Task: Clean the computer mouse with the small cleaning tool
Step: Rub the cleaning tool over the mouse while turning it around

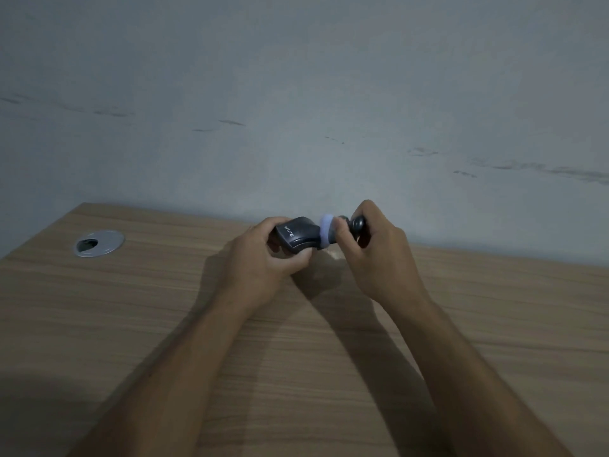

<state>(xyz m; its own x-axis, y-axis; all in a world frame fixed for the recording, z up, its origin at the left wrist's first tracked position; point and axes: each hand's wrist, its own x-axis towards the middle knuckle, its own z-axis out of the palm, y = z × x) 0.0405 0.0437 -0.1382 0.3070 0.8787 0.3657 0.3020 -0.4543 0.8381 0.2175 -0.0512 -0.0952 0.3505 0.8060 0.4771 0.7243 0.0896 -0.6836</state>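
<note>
My left hand [263, 258] grips a dark grey computer mouse [296, 235] with white lettering, held above the wooden desk near its far edge. My right hand [375, 249] holds a small cleaning tool [329, 230] with a pale, round brush head and a dark handle. The brush head presses against the right end of the mouse. Fingers hide much of the tool's handle and the mouse's underside.
The wooden desk [164, 324] ends at a grey wall [296, 94] just behind my hands. A round silver cable grommet [99, 243] is set into the desk at the far left.
</note>
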